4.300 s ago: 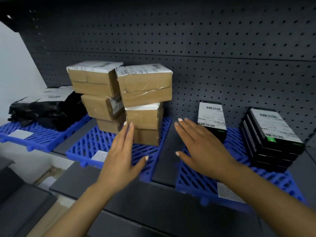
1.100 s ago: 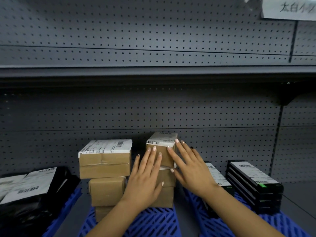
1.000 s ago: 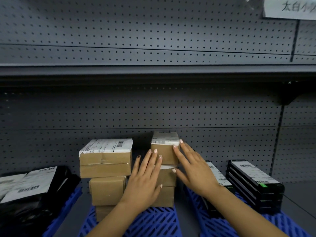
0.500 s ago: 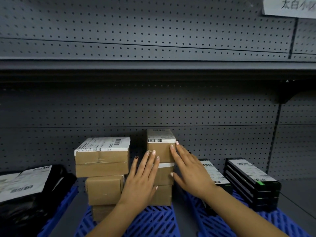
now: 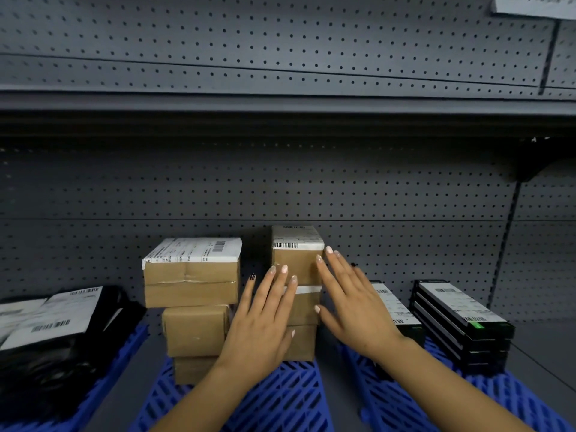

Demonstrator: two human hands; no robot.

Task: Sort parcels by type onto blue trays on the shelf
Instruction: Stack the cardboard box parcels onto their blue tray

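The top brown box [image 5: 296, 255] is flanked by the flat, straight-fingered left hand [image 5: 265, 322] and right hand [image 5: 352, 307], nothing being held.

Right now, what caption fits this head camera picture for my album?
Two open hands, left hand and right hand, steady a stack of brown boxes on a blue tray.

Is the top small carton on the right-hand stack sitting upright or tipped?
Upright. The top carton sits level on the carton below, label face up, both hands' straight fingers against it.
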